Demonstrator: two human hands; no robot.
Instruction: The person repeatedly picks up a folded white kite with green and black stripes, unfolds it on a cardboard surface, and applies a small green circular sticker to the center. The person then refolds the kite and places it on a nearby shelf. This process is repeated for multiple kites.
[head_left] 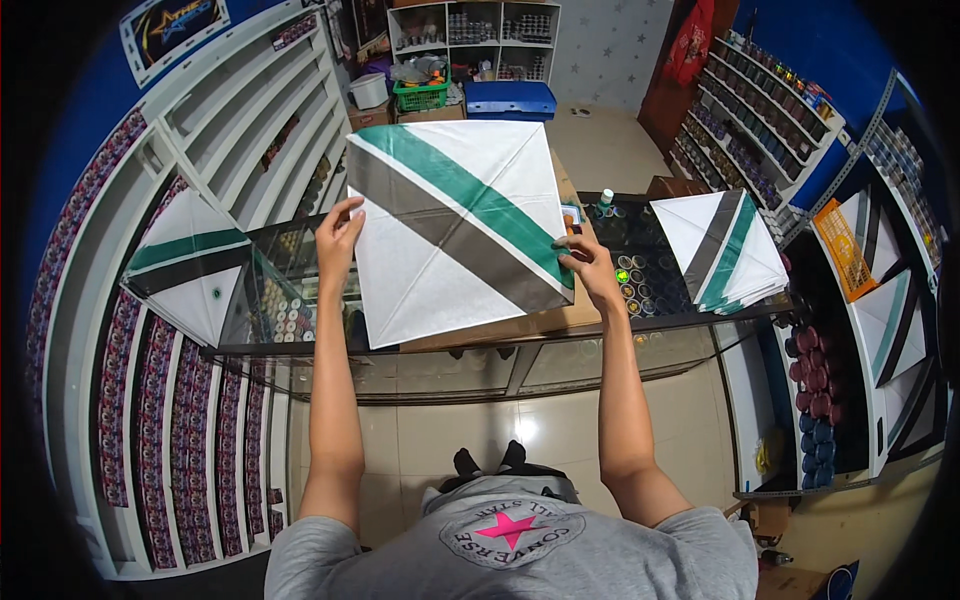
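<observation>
In front of me I hold up a square white paper kite with a green and a dark grey diagonal stripe and thin crossing lines that look like sticks. My left hand pinches its left edge, thumb near the paper's face. On the opposite side my right hand is closed on the right edge, near the end of the green stripe. Below the kite lies a brown cardboard sheet on a glass-topped display counter, mostly covered by the kite.
A stack of similar kites rests on the counter's right; another striped kite is at its left end. A small bottle stands behind. Shelves with spools line the right; white racks line the left. More kites hang far right.
</observation>
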